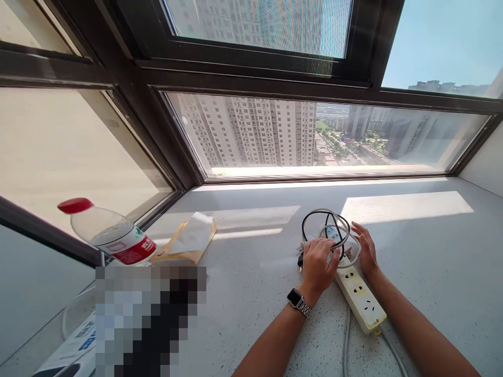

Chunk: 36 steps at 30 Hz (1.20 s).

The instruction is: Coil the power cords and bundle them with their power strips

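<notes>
A long white power strip (359,296) lies slanted on the speckled sill, its surface yellowed at the near end. Over its far part sits a loose bundle of black and grey cables (323,211). My left hand (319,264), with a watch (298,302) on the wrist, is closed on the cable bundle. A black plug (301,260) shows at its left side, partly hidden by the fingers. To the right of the strip, my right hand (366,250) is open with fingers slightly bent, close beside the loops. Whether it touches a cable I cannot tell.
At the left stands a red-capped bottle (129,243) by an opened paper packet (192,235). A blurred-out block (149,319) covers something in front of them. A dark-framed window (322,178) borders the back of the sill (243,293). Grey cord (347,340) runs toward me.
</notes>
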{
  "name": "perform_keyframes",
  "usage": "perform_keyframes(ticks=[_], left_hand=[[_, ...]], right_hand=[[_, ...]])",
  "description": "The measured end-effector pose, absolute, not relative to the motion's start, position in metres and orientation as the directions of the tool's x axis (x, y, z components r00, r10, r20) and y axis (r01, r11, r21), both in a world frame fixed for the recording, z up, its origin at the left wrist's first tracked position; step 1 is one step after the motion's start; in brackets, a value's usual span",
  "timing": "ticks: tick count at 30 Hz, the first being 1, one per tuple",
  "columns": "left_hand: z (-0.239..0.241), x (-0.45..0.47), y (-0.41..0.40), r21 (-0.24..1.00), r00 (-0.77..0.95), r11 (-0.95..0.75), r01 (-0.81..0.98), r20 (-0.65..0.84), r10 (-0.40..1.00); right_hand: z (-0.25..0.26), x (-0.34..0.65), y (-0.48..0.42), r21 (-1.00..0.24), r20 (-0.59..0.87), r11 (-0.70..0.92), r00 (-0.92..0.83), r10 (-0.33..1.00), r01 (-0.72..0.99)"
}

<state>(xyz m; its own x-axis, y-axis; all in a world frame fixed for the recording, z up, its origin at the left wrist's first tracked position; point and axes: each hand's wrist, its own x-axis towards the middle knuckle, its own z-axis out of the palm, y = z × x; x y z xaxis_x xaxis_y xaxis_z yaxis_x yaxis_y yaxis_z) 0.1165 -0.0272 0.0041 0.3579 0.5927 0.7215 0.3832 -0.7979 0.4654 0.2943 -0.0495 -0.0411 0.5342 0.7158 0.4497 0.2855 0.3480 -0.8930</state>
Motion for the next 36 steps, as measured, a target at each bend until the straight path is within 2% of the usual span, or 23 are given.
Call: perform_keyframes(ticks=[24, 30, 36], left_hand=[[0.004, 0.115, -0.026, 0.437, 0.376, -0.79, 0.43, 0.709, 0.597], [0.006, 0.115, -0.024, 0.429, 0.393, -0.792, 0.435, 0.701, 0.595], [0.01, 0.112, -0.019, 0.409, 0.455, -0.773, 0.485, 0.637, 0.622]], right_hand=[[-0.046, 0.299, -0.047, -0.904, 0.428, 0.367, 0.466, 0.774, 0.219], [-0.042, 0.297, -0.049, -0.892, 0.45, 0.371, 0.457, 0.767, 0.257], [-0.033, 0.293, -0.057, -0.818, 0.562, 0.434, 0.367, 0.741, 0.377]])
